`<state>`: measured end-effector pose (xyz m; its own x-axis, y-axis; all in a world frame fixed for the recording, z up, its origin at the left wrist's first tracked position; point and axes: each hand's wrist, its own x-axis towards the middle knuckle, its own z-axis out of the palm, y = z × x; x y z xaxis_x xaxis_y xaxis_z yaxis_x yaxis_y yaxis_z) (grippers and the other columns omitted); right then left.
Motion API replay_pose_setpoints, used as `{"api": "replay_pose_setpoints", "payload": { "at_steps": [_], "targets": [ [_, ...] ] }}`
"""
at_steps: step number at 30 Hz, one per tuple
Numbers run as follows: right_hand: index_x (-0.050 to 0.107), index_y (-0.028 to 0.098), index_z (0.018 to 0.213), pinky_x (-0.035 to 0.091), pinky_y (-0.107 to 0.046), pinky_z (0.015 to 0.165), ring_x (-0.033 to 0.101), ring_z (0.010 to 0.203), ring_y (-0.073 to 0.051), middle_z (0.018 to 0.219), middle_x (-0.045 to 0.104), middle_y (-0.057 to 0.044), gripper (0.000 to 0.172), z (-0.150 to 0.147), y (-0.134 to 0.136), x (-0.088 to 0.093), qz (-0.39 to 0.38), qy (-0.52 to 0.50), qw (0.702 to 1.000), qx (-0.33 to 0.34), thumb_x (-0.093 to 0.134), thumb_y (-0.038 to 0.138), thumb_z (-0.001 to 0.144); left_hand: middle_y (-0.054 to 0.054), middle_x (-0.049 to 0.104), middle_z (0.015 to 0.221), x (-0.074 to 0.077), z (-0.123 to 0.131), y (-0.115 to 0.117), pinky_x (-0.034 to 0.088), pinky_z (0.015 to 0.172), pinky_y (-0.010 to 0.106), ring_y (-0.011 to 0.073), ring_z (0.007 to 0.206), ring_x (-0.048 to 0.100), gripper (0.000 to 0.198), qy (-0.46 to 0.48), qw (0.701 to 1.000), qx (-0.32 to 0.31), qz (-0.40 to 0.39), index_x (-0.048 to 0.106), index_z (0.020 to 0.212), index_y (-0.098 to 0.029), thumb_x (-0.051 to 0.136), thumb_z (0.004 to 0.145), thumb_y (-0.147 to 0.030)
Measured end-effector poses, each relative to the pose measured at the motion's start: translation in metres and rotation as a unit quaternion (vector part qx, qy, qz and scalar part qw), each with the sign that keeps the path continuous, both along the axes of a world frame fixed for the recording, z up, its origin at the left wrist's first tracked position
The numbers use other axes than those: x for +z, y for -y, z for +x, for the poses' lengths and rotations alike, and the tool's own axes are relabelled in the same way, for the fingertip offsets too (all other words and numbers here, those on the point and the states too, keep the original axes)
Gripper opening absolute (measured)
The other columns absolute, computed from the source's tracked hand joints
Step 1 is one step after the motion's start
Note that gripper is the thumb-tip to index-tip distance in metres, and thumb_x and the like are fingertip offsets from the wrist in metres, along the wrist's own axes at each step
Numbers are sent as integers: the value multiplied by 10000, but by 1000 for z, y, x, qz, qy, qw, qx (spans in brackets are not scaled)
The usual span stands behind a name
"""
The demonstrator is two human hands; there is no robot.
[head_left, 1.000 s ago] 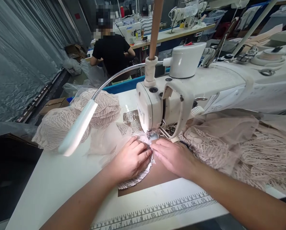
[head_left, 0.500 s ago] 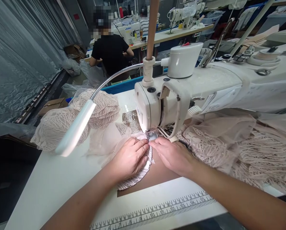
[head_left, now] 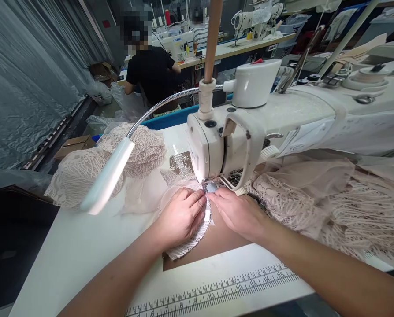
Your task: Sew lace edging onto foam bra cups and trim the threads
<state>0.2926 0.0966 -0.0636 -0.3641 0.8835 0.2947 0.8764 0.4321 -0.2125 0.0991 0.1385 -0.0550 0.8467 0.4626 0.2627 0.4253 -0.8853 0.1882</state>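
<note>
A pale pink lace piece (head_left: 197, 240) with a curved, dark-flecked edge runs up under the needle area of a white sewing machine (head_left: 205, 145). My left hand (head_left: 183, 215) lies over this lace, fingers bent and pressed together on it just left of the needle. On the other side, my right hand (head_left: 238, 211) pinches the edge of the lace close to the presser foot, thumb and fingertips together. Both sets of fingertips nearly meet there. The needle's tip and the fabric beneath my left palm are hidden.
A lit lamp (head_left: 109, 176) on a bendable neck hangs over the left side. Bundled lace (head_left: 81, 176) lies behind it, and more lace fabric (head_left: 358, 215) spreads at right. A printed ruler (head_left: 213, 295) runs along the front edge. A person in black (head_left: 150, 72) sits beyond.
The lace piece has moved slightly up toward the needle, its lower end now higher. Both hands stay almost in place. The person beyond has shifted a little to the left.
</note>
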Motion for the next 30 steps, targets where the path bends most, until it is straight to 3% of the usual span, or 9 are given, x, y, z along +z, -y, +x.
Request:
{"api": "replay_pose_setpoints", "payload": {
  "at_steps": [8, 16, 24, 30],
  "targets": [
    [661, 154, 972, 403, -249, 586, 547, 662, -149, 791, 629, -64, 274, 2, 1, -2, 8, -23, 1000, -1, 407, 118, 874, 123, 585, 1222, -3, -3, -3, 460, 857, 437, 243, 992, 525, 331, 0, 1000, -2, 2, 545, 1204, -141, 422, 902, -198],
    [649, 165, 986, 362, -258, 562, 512, 628, -141, 774, 617, -47, 273, 5, 2, -1, 23, -14, 999, 40, 412, 117, 860, 122, 592, 1216, -5, -4, -4, 474, 872, 436, 240, 1036, 530, 337, 18, 1000, -4, -21, 526, 1213, -159, 453, 883, -162],
    [652, 177, 1004, 318, -248, 528, 459, 587, -127, 724, 583, -29, 276, 5, 1, -6, 5, -10, 1000, 13, 418, 134, 863, 134, 591, 1212, -2, 0, -5, 477, 896, 430, 243, 1064, 529, 314, 28, 999, 13, -39, 547, 1192, -135, 436, 902, -179],
    [660, 165, 933, 320, -240, 540, 435, 563, -107, 705, 568, -23, 263, 9, 0, -4, 26, -46, 997, 53, 406, 135, 877, 140, 565, 1260, -5, -6, -9, 464, 912, 466, 262, 1109, 502, 382, 18, 999, -15, -26, 508, 1247, -127, 441, 871, -134]
  ]
}}
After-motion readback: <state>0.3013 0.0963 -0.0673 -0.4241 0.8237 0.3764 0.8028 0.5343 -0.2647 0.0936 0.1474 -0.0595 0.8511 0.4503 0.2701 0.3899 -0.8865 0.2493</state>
